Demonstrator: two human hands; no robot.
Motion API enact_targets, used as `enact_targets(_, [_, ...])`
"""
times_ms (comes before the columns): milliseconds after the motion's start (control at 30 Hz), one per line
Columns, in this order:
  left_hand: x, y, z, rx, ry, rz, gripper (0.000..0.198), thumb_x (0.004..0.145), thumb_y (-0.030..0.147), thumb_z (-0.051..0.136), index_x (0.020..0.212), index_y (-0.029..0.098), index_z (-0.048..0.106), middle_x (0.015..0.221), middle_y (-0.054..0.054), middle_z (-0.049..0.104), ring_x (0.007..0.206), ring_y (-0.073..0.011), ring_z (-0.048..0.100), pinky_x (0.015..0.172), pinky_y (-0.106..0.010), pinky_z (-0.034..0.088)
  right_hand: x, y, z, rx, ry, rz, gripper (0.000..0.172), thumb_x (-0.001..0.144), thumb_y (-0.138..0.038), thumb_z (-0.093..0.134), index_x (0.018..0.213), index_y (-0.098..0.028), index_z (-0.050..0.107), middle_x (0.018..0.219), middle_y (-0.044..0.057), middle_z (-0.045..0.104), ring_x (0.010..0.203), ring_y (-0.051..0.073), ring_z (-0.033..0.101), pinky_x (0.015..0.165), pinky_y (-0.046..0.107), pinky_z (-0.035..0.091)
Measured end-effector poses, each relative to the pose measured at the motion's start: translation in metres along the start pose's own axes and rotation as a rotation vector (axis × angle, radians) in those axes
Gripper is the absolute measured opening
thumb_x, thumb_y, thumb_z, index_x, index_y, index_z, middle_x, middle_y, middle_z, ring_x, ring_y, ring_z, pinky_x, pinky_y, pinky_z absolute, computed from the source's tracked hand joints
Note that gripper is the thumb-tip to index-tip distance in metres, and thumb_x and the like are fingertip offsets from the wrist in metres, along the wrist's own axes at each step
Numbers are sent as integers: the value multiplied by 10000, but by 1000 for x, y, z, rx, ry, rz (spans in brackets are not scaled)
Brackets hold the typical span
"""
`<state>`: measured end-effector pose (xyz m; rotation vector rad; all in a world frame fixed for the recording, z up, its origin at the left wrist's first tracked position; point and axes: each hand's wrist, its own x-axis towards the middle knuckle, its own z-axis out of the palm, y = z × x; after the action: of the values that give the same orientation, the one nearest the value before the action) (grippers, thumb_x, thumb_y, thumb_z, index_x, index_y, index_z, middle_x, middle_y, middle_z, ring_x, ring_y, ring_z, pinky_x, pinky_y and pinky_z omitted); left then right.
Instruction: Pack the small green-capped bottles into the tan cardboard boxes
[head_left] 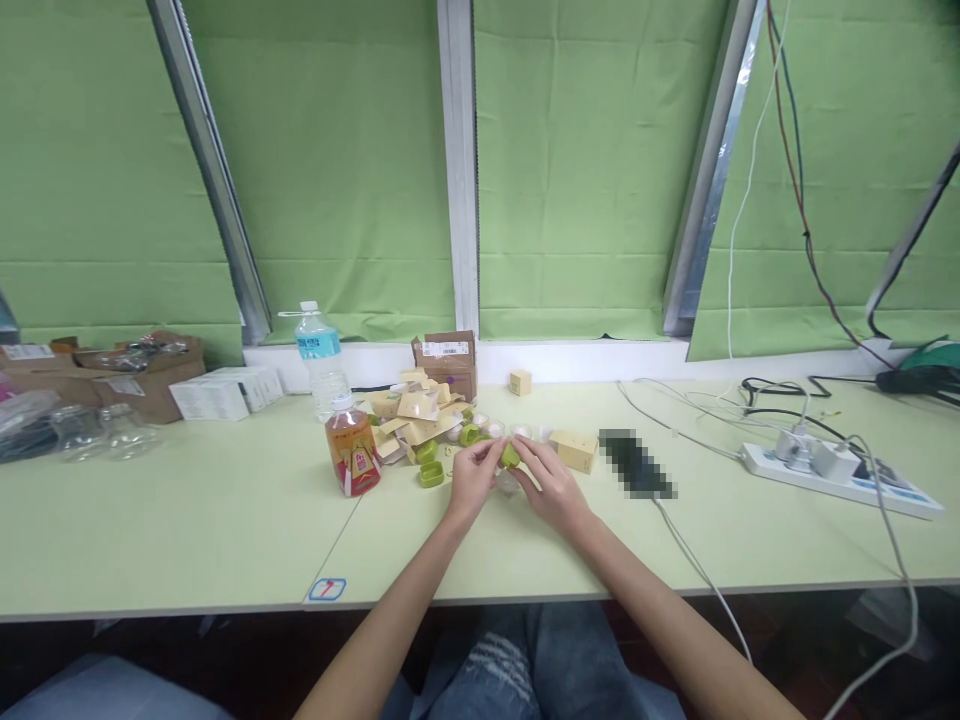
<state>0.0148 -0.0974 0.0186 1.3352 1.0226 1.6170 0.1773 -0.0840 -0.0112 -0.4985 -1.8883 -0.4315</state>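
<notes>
Both hands meet over the middle of the pale green bench (225,520), fingers curled in and fingertips drawn close. The left hand (472,482) pinches the near-left side of a small green piece (511,456) between thumb and forefinger, and the right hand (553,486) closes on its other side in the same way, so the piece is gripped from both sides and held just above the bench top. It is a rounded, yellow-green plastic part, mostly covered by the fingertips, and its full shape cannot be told. Something pale and translucent shows just beneath the hands, too small to make out. Just to the left lie two loose green rings (431,473), and behind them a heap of tan card pieces (416,408) mixed with more green and white bits. A small bottle of amber drink (352,452) stands upright left of the heap, with a clear water bottle (319,355) behind it. A tan box (576,450) lies just beyond the right hand, and a white power strip (832,468) lies well to the right.
</notes>
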Motion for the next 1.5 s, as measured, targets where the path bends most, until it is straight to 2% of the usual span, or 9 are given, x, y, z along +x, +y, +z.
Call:
enact_targets(100, [-3, 3, 2, 133, 60, 194, 357, 835, 523, 724, 860, 169, 768, 716, -32, 655, 641, -143, 554, 554, -239, 433, 0, 0, 1, -4, -2, 29, 664, 1011, -185, 561, 1621, -222, 301, 1358, 184, 654, 1227, 286, 661, 1013, 444, 587])
enact_targets(233, [-7, 5, 2, 233, 24, 337, 328, 889, 476, 686, 776, 174, 746, 788, -55, 677, 752, -168, 608, 616, -239, 475, 0, 0, 1, 4, 1, 17, 680, 1008, -181, 568, 1626, -218, 287, 1346, 186, 659, 1224, 285, 663, 1007, 439, 592])
enact_targets(433, [-9, 1, 3, 96, -71, 162, 397, 856, 559, 705, 787, 170, 667, 696, -6, 654, 433, -98, 509, 395, -240, 409, -2, 0, 2, 9, 11, -4, 702, 1008, -190, 575, 1635, -206, 260, 1348, 191, 655, 1234, 284, 657, 1013, 440, 594])
enact_targets(600, [-8, 0, 3, 61, -92, 138, 424, 825, 560, 739, 721, 172, 604, 608, 22, 592, 409, -105, 541, 385, -232, 423, -4, 0, 3, 11, 17, -10, 699, 1004, -188, 585, 1629, -198, 274, 1340, 193, 663, 1227, 282, 661, 1007, 431, 598])
enact_targets(767, [-9, 0, 0, -16, -158, 74, 452, 722, 527, 843, 782, 180, 560, 667, 16, 643, 457, -134, 610, 404, -247, 494, 0, -4, 2, 28, 25, -22, 675, 1008, -193, 584, 1620, -194, 298, 1328, 189, 668, 1210, 274, 673, 1000, 412, 604])
enact_targets(933, [-11, 7, -25, 53, -130, 15, 518, 610, 492, 920, 804, 171, 562, 680, 4, 673, 494, -167, 662, 474, -278, 545, 2, -7, 3, 75, -66, -8, 606, 1011, -269, 596, 1576, -200, 387, 1319, 170, 671, 1206, 268, 672, 1011, 411, 599])
enact_targets(1167, [7, 10, -87, 339, 211, 85, 545, 617, 547, 899, 860, 152, 614, 615, 16, 645, 525, -163, 655, 472, -229, 469, 0, -6, 2, 112, -116, 88, 441, 1000, -178, 546, 1440, -200, 530, 1328, 184, 640, 1251, 293, 628, 1011, 463, 581])
enact_targets(1333, [11, 1, -86, 398, 193, 162, 506, 598, 554, 898, 739, 159, 614, 717, -6, 668, 619, -153, 630, 530, -259, 534, -2, -4, 1, 122, -155, 124, 362, 1002, -150, 490, 1349, -202, 580, 1312, 178, 631, 1244, 282, 621, 1009, 463, 574])
enact_targets(1500, [7, -2, -85, 485, 160, 229, 427, 659, 521, 867, 822, 157, 715, 839, -44, 732, 708, -175, 641, 649, -315, 565, -3, -2, 1, 118, -182, 148, 340, 999, -138, 463, 1308, -195, 592, 1305, 175, 625, 1240, 278, 612, 1007, 459, 568])
